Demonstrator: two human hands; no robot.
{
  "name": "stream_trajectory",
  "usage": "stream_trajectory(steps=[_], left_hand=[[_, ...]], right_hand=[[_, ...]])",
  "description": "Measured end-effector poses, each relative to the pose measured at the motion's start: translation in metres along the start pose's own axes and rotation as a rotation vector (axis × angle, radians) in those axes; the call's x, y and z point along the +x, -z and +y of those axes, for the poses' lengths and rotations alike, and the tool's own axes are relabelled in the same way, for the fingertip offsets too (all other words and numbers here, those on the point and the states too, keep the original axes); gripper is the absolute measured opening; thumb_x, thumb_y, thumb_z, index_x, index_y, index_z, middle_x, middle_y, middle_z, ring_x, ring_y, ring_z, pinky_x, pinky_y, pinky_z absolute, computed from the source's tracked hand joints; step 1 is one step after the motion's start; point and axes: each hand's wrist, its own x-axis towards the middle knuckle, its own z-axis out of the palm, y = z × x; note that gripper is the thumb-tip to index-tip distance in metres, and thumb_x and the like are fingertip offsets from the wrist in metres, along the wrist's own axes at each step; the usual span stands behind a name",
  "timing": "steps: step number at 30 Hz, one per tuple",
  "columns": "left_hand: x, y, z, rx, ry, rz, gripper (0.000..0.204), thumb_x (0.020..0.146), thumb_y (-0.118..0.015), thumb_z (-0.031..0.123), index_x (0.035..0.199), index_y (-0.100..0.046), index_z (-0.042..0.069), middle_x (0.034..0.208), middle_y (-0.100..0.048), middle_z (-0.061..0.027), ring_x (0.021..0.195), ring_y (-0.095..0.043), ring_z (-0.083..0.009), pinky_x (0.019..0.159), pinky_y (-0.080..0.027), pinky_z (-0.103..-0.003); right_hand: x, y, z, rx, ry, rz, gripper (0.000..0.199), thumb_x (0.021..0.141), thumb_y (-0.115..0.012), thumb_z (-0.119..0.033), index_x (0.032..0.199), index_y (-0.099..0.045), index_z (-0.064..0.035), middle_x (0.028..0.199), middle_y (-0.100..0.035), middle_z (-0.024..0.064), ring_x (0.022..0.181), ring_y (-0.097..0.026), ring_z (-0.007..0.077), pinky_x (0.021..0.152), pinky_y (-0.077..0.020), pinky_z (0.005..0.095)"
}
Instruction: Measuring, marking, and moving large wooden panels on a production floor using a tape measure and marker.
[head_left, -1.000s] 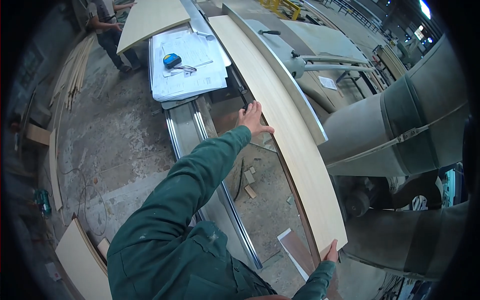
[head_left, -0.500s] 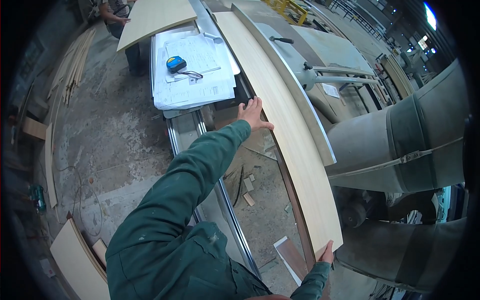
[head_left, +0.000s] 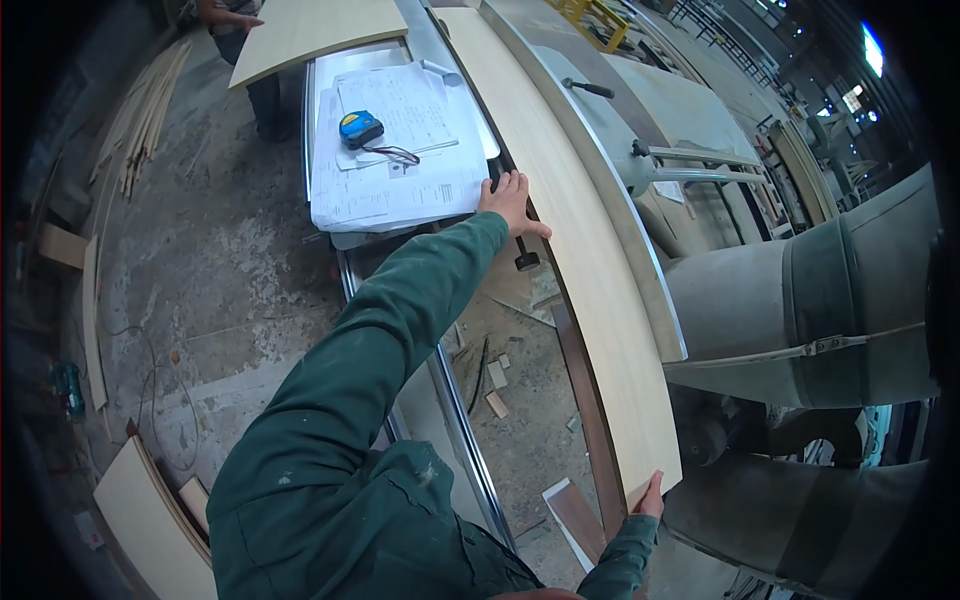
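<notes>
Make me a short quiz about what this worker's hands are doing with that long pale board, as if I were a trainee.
1. True or false: the left hand lies flat on the long pale board.
2. Where is the right hand? A) on the papers B) at the board's near end C) on the grey duct
3. Fill in: on the papers lies a blue and yellow ____.

Key: 1 true. 2 B. 3 tape measure.
</notes>
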Motion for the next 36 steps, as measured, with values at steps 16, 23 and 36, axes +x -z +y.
stream_trajectory(steps=[16, 23, 36], left_hand=[[0.061, 0.023, -0.047, -0.004, -0.014, -0.005, 0.134, 0.057, -0.069, 0.08, 0.149, -0.019, -0.004, 0.156, -0.022, -0.0209, 0.147, -0.018, -0.0293, 0.114, -0.013, -0.057], [0.051, 0.023, -0.044, -0.054, 0.006, 0.066, 0.126, 0.06, -0.073, 0.072, 0.148, -0.022, -0.004, 0.154, -0.027, -0.0192, 0.142, -0.028, -0.0296, 0.113, -0.017, -0.058], [-0.04, -0.019, 0.013, -0.08, -0.061, 0.025, 0.137, 0.06, -0.064, 0.082, 0.15, -0.01, -0.006, 0.159, -0.007, -0.0235, 0.148, -0.013, -0.0326, 0.116, -0.01, -0.053]], right_hand=[[-0.013, -0.084, -0.028, -0.012, -0.031, 0.031, 0.071, 0.089, -0.065, -0.051, 0.125, -0.054, 0.0087, 0.117, -0.065, 0.014, 0.1, -0.064, 0.0246, 0.089, -0.0505, 0.035], [0.0, -0.088, -0.029, -0.063, -0.035, 0.091, 0.072, 0.087, -0.067, -0.051, 0.123, -0.056, 0.0102, 0.115, -0.065, 0.0138, 0.099, -0.064, 0.0233, 0.089, -0.0498, 0.0342], [0.012, -0.102, -0.016, -0.097, 0.038, 0.156, 0.084, 0.078, -0.073, -0.058, 0.123, -0.056, 0.0117, 0.116, -0.065, 0.0139, 0.098, -0.064, 0.023, 0.087, -0.0501, 0.034]])
